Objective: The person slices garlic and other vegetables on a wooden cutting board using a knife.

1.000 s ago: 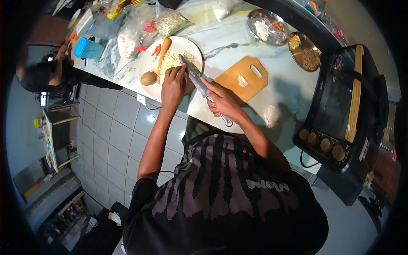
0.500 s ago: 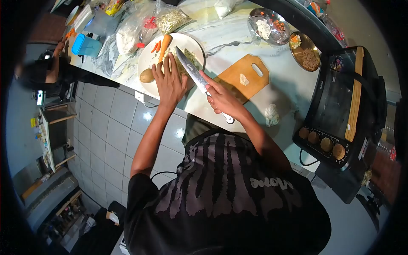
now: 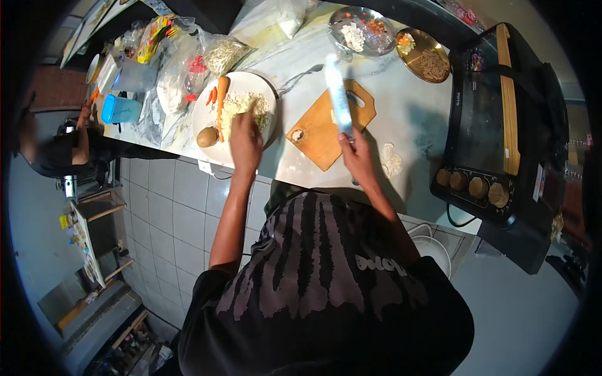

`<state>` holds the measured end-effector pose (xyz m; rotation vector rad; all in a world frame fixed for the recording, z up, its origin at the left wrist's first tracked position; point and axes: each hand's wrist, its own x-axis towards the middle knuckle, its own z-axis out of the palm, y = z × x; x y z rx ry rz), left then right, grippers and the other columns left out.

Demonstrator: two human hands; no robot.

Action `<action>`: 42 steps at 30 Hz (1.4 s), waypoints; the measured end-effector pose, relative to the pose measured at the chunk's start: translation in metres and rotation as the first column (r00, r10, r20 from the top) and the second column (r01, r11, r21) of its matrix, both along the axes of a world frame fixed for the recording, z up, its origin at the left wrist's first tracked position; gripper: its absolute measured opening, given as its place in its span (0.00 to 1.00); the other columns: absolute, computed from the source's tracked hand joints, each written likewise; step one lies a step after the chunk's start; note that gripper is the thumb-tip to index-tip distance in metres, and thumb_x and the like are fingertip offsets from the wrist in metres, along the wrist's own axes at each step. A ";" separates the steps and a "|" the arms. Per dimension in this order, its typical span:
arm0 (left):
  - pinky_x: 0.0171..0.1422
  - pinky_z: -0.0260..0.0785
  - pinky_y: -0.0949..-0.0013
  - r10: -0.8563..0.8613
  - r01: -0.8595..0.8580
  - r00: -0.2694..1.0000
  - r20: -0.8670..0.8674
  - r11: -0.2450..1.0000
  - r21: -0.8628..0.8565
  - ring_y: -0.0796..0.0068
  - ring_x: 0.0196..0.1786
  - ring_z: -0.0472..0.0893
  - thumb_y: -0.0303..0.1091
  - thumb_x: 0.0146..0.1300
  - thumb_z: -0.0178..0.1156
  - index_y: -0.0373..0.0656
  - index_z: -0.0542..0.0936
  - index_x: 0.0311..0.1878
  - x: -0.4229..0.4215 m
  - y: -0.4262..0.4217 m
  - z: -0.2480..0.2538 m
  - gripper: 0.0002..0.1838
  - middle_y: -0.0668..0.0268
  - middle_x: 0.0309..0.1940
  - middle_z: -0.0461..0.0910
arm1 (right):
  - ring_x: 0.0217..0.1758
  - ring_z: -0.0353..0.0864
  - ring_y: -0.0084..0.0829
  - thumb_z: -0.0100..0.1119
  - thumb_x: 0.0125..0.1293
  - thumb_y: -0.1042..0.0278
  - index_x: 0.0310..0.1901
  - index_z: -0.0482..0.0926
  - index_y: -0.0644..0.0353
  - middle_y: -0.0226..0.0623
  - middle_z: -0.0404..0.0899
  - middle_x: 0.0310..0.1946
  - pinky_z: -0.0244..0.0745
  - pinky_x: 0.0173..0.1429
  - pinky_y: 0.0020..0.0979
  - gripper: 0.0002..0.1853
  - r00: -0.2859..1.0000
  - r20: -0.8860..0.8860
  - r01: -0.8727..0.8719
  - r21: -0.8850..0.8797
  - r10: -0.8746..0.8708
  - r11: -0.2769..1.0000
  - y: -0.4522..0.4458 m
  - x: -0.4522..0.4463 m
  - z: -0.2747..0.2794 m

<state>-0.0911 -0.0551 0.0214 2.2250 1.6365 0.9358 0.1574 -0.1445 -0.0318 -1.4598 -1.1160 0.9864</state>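
My left hand (image 3: pixel 246 139) is over the near right part of a white plate (image 3: pixel 202 116), its fingers bent down at pale chopped food (image 3: pixel 236 106); whether they hold any is hidden. A carrot (image 3: pixel 222 94), small red chillies (image 3: pixel 212 95) and a round brown item (image 3: pixel 207 136) share the plate. In my right hand (image 3: pixel 357 153) is a large knife (image 3: pixel 339 97), its blade pointing away over the wooden cutting board (image 3: pixel 323 141). A small pale piece (image 3: pixel 298 135) lies on the board's left part, and another is partly behind the blade.
A metal plate (image 3: pixel 433 53) and a bowl with chopped food (image 3: pixel 376 41) stand at the back. Right is a black toaster oven (image 3: pixel 480 119). Plastic bags (image 3: pixel 172 91) and a blue container (image 3: pixel 122 111) are at the left. Another person (image 3: pixel 81 147) stands at far left.
The knife has moved right, from beside the plate to over the board. My left hand's spread fingers have bent down into the chopped food. A small piece now lies on the board's left part.
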 end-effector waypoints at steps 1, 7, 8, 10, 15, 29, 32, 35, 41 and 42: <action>0.50 0.73 0.56 -0.073 0.082 0.994 0.083 0.991 -0.107 0.55 0.45 0.79 0.15 0.56 0.57 0.47 0.75 0.69 0.016 -0.007 0.003 0.34 0.55 0.42 0.77 | 0.20 0.58 0.12 0.51 0.79 0.66 0.63 0.77 0.56 0.18 0.64 0.22 0.56 0.25 0.20 0.15 1.000 -0.001 0.005 0.000 -0.005 1.000 -0.004 0.006 0.001; 0.55 0.75 0.57 -0.444 0.452 0.889 0.111 0.891 -0.051 0.54 0.52 0.80 0.29 0.62 0.65 0.36 0.82 0.54 0.082 -0.036 -0.016 0.16 0.54 0.47 0.81 | 0.31 0.72 0.16 0.65 0.70 0.68 0.49 0.79 0.61 0.25 0.76 0.30 0.69 0.36 0.23 0.10 0.953 -0.118 0.260 -0.154 -0.279 0.953 -0.017 0.018 0.003; 0.55 0.75 0.57 -0.453 0.460 0.885 0.110 0.887 -0.050 0.54 0.52 0.80 0.29 0.62 0.65 0.36 0.82 0.54 0.087 -0.036 -0.017 0.16 0.54 0.47 0.81 | 0.31 0.72 0.16 0.65 0.70 0.68 0.49 0.79 0.61 0.25 0.76 0.30 0.69 0.36 0.23 0.10 0.950 -0.118 0.269 -0.153 -0.288 0.951 -0.019 0.018 0.002; 0.55 0.74 0.59 -0.462 0.462 0.886 -0.036 0.887 -0.009 0.56 0.52 0.79 0.30 0.62 0.67 0.37 0.83 0.51 0.094 -0.034 -0.020 0.14 0.56 0.47 0.82 | 0.28 0.73 0.17 0.64 0.71 0.67 0.50 0.79 0.61 0.26 0.77 0.31 0.71 0.34 0.24 0.11 0.947 -0.149 0.256 -0.184 -0.284 0.949 -0.022 0.017 0.010; 0.54 0.74 0.60 -0.480 0.478 0.874 -0.076 0.878 -0.042 0.56 0.50 0.80 0.27 0.61 0.67 0.36 0.84 0.50 0.097 -0.033 -0.028 0.14 0.58 0.45 0.83 | 0.27 0.75 0.17 0.63 0.71 0.65 0.51 0.79 0.63 0.28 0.80 0.32 0.71 0.29 0.23 0.13 0.940 -0.188 0.255 -0.175 -0.286 0.951 -0.024 0.019 0.006; 0.59 0.71 0.59 -0.506 0.504 0.859 -0.076 0.862 -0.050 0.56 0.51 0.77 0.25 0.58 0.64 0.39 0.81 0.50 0.105 -0.045 -0.020 0.15 0.59 0.47 0.82 | 0.26 0.75 0.17 0.57 0.73 0.70 0.53 0.79 0.64 0.29 0.79 0.30 0.74 0.33 0.23 0.11 0.950 -0.209 0.195 -0.176 -0.231 0.965 -0.032 0.025 0.003; 0.58 0.71 0.59 -0.502 0.499 0.863 -0.060 0.864 -0.068 0.57 0.50 0.77 0.25 0.56 0.65 0.39 0.81 0.45 0.102 -0.054 -0.016 0.12 0.59 0.48 0.82 | 0.27 0.76 0.17 0.57 0.74 0.69 0.52 0.79 0.64 0.29 0.79 0.30 0.75 0.34 0.23 0.11 0.957 -0.187 0.190 -0.171 -0.221 0.967 -0.033 0.023 -0.001; 0.56 0.73 0.58 -0.508 0.501 0.855 -0.106 0.861 -0.086 0.56 0.50 0.79 0.25 0.56 0.63 0.38 0.82 0.49 0.101 -0.055 -0.022 0.16 0.58 0.47 0.82 | 0.27 0.76 0.16 0.56 0.74 0.67 0.52 0.79 0.63 0.28 0.80 0.30 0.73 0.30 0.22 0.11 0.965 -0.180 0.147 -0.236 -0.192 0.961 -0.034 0.021 0.001; 0.49 0.75 0.62 -0.471 0.468 0.878 -0.088 0.882 -0.050 0.59 0.44 0.81 0.24 0.55 0.62 0.39 0.82 0.43 0.110 -0.048 -0.025 0.11 0.60 0.38 0.81 | 0.26 0.74 0.15 0.56 0.75 0.65 0.52 0.80 0.59 0.27 0.79 0.29 0.65 0.21 0.21 0.11 0.969 -0.161 0.144 -0.254 -0.189 0.956 -0.025 0.014 0.008; 0.49 0.75 0.62 -0.472 0.470 0.873 -0.124 0.882 -0.047 0.59 0.43 0.81 0.24 0.54 0.62 0.38 0.82 0.42 0.108 -0.048 -0.026 0.10 0.60 0.37 0.80 | 0.26 0.74 0.15 0.56 0.75 0.65 0.52 0.80 0.59 0.27 0.79 0.29 0.65 0.21 0.21 0.11 0.971 -0.162 0.134 -0.253 -0.178 0.958 -0.023 0.014 0.006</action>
